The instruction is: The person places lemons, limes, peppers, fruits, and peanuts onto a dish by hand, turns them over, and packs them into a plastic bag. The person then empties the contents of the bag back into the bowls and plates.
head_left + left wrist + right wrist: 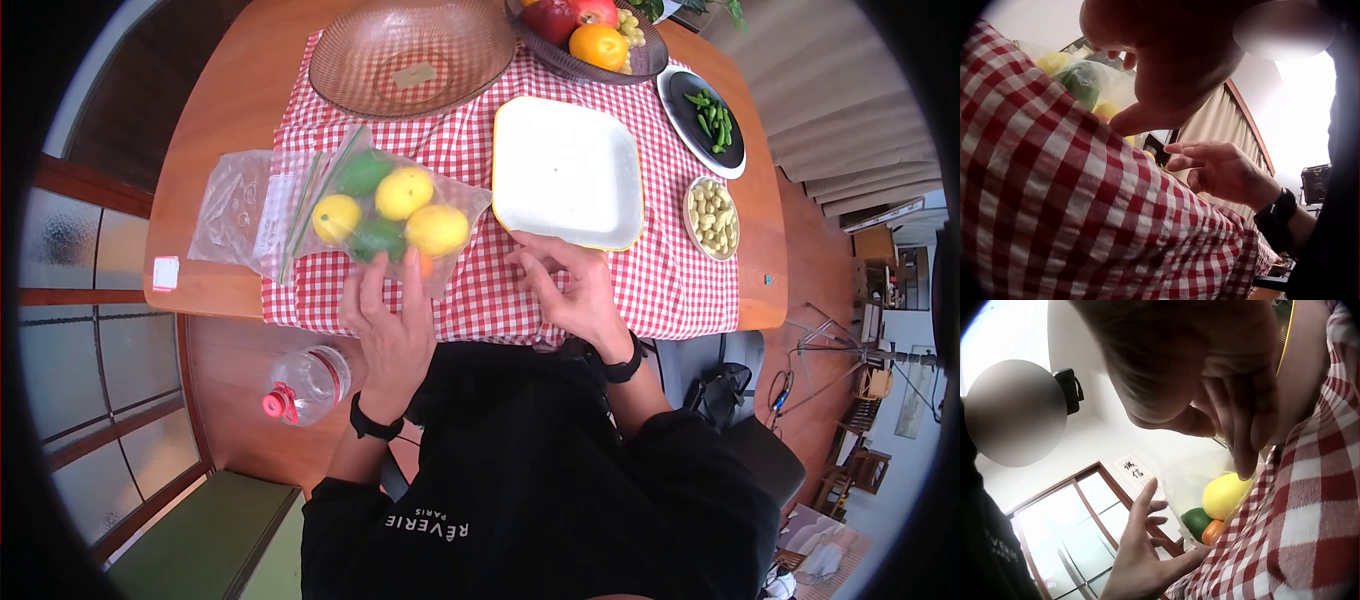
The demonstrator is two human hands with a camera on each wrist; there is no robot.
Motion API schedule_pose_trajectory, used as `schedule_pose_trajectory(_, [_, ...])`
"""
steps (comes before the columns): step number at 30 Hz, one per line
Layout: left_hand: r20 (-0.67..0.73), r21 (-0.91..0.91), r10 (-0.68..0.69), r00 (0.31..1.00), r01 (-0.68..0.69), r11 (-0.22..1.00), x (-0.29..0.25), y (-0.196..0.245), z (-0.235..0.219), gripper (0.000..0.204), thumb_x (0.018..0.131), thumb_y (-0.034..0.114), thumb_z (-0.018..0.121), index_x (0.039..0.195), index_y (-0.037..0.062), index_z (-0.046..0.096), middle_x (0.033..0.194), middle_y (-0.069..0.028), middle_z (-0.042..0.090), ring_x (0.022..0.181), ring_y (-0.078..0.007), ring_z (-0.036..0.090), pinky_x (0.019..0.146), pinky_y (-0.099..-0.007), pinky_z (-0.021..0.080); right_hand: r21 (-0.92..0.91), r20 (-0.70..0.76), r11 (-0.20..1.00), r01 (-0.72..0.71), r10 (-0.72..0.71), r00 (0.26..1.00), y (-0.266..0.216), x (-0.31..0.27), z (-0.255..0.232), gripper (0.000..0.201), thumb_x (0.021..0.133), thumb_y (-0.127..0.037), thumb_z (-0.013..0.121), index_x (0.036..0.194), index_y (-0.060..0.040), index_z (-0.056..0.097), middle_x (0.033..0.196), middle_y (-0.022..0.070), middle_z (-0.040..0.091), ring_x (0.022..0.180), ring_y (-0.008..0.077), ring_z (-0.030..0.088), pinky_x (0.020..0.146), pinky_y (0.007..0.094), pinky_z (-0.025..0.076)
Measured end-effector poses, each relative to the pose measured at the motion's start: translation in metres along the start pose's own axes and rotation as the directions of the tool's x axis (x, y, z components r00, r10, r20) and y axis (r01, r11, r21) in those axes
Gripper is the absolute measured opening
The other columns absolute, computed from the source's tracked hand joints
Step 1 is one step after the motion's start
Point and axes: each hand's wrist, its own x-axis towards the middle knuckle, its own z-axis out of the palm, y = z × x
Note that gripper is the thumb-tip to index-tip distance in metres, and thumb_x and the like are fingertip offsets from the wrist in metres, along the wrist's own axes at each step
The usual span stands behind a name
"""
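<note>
A clear zip bag (462, 193) lies on the checked tablecloth, holding yellow lemons (437, 231), green fruits (364, 173) and a small orange fruit (1213, 532). My left hand (393, 328) is at the bag's near edge, its extended fingertips overlapping the plastic by the lower green fruit. To the right, my right hand (580, 295) hovers by the near edge of a white tray (568, 175) with a yellow rim. Its fingers are loosely bent, and nothing shows between them in the left wrist view. The tray has nothing in it.
A second clear bag (225, 215) lies left of the fruit. Behind are a tinted glass bowl (350, 70) and a fruit bowl (560, 62). At right stand a plate of green peppers (738, 160) and a bowl of peanuts (712, 218). A bottle (322, 378) stands below the table's left side.
</note>
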Motion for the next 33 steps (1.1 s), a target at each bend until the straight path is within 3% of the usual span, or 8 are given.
schedule_pose_trajectory(4, [0.159,0.159,0.071,0.985,-0.097,0.982,0.034,0.003,-0.009,0.054,0.1,0.014,0.066,0.153,0.0145,0.057,0.16,-0.016,0.046,0.145,-0.0469,0.041,0.114,-0.0527,0.038,-0.031,-0.038,0.998,0.062,-0.063,0.997,0.0,-0.001,-0.011,0.029,0.099,0.002,0.063,0.127,0.0042,0.073,0.097,0.0157,0.082,0.07,0.0176,0.077,0.068,0.0283,0.062])
schedule_pose_trajectory(6, [0.301,0.078,0.177,0.937,-0.209,0.975,0.05,0.001,-0.009,0.056,0.096,0.017,0.069,0.151,0.0136,0.059,0.163,-0.0132,0.047,0.155,-0.0447,0.033,0.119,-0.06,0.032,-0.04,-0.043,0.997,0.06,-0.062,0.997,0.0,0.0,-0.012,0.028,0.099,0.001,0.064,0.126,0.0039,0.073,0.096,0.0153,0.082,0.07,0.0177,0.078,0.068,0.0281,0.062])
schedule_pose_trajectory(10, [0.439,-0.093,0.382,0.813,-0.382,0.919,0.069,-0.009,-0.002,0.055,0.089,0.006,0.066,0.144,0.0094,0.063,0.159,-0.0147,0.051,0.153,-0.0362,0.041,0.118,-0.0581,0.036,-0.01,-0.134,0.994,0.109,-0.109,0.985,0.004,0.0,-0.016,0.027,0.095,0.002,0.072,0.121,0.0026,0.076,0.087,0.0123,0.08,0.063,0.0125,0.07,0.062,0.0272,0.056])
schedule_pose_trajectory(14, [0.436,-0.149,0.434,0.788,-0.413,0.899,0.067,-0.019,0.004,0.05,0.09,0.003,0.066,0.139,0.0076,0.066,0.155,-0.016,0.055,0.149,-0.0357,0.046,0.116,-0.0577,0.039,-0.004,-0.149,0.997,0.074,-0.074,0.986,0.006,-0.005,-0.027,0.027,0.095,0.002,0.071,0.122,0.0023,0.076,0.088,0.0122,0.08,0.065,0.0124,0.072,0.063,0.0268,0.056])
schedule_pose_trajectory(19, [0.205,-0.252,0.479,0.854,-0.427,0.869,0.063,-0.027,0.014,0.033,0.087,0.005,0.072,0.12,0.004,0.075,0.136,-0.0159,0.068,0.132,-0.0344,0.062,0.109,-0.0543,0.046,0.036,-0.183,0.998,0.055,-0.048,0.982,0.013,-0.006,-0.038,0.027,0.096,0.001,0.07,0.122,0.0019,0.076,0.089,0.0125,0.081,0.066,0.0132,0.073,0.065,0.0272,0.057])
schedule_pose_trajectory(26, [0.161,-0.333,0.439,0.884,-0.37,0.867,0.064,-0.03,0.012,0.032,0.088,0.007,0.074,0.119,0.0059,0.075,0.137,-0.0155,0.068,0.134,-0.0335,0.061,0.109,-0.0535,0.046,-0.019,-0.223,0.999,0.047,-0.05,0.974,0.012,-0.008,-0.055,0.027,0.097,-0.003,0.07,0.123,0.0011,0.076,0.089,0.0131,0.082,0.067,0.0137,0.074,0.067,0.0279,0.059])
schedule_pose_trajectory(29, [0.322,-0.362,0.439,0.839,-0.319,0.876,0.078,-0.02,-0.013,0.037,0.087,0.006,0.073,0.125,0.0071,0.073,0.146,-0.0158,0.062,0.14,-0.0337,0.056,0.113,-0.0542,0.042,-0.043,-0.241,0.998,0.046,-0.055,0.969,0.012,-0.01,-0.059,0.027,0.097,-0.003,0.069,0.124,0.0009,0.075,0.09,0.0133,0.082,0.067,0.0134,0.074,0.067,0.0277,0.058])
schedule_pose_trajectory(33, [0.468,-0.227,0.495,0.732,-0.441,0.868,0.078,-0.02,-0.019,0.041,0.089,0.003,0.068,0.13,0.0075,0.071,0.157,-0.0162,0.053,0.147,-0.0344,0.05,0.117,-0.0553,0.039,-0.035,-0.244,0.999,0.03,-0.038,0.969,0.012,-0.013,-0.064,0.028,0.097,-0.003,0.068,0.124,0.001,0.075,0.091,0.0137,0.082,0.067,0.0133,0.074,0.066,0.0277,0.058])
